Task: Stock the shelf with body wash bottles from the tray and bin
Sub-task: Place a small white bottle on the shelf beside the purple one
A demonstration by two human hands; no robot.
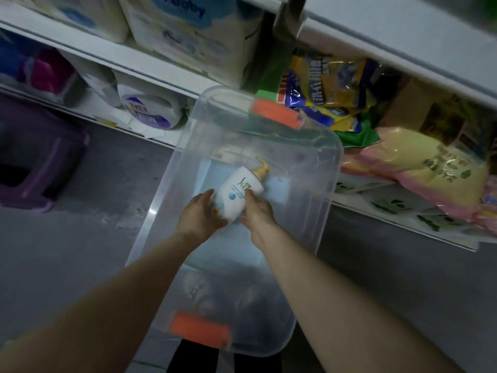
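Hands meet around one white body wash bottle (pixel 240 191) inside the clear plastic bin (pixel 317 211) that stands on the grey floor (pixel 390 265) before the shelves. We see the left hand (pixel 200 215) cupping the bottle's lower end from the left, fingers curled under it, while the right hand (pixel 256 208) holds the opposite side with its fingers bent against the label. The bottle lies tilted, its gold pump top (pixel 262 168) pointing up and away from us toward the far wall of the bin; whether its base touches the bin's bottom we cannot tell.

The bin is translucent, with an orange latch (pixel 274 114) on its far rim and another orange latch (pixel 200 329) on the near rim (both blurred). Through the near wall we make out dim rounded shapes, too hazy to name.

Beyond the bin, the low shelf (pixel 403 211) on the right carries yellow and pink bags (pixel 435 170) and blue-and-yellow packets (pixel 325 87). On the left shelf stands a white jug with a purple label (pixel 150 109), and above it cream packs printed "Baby" (pixel 185 36). A purple crate (pixel 40 160) sits on the floor at far left.
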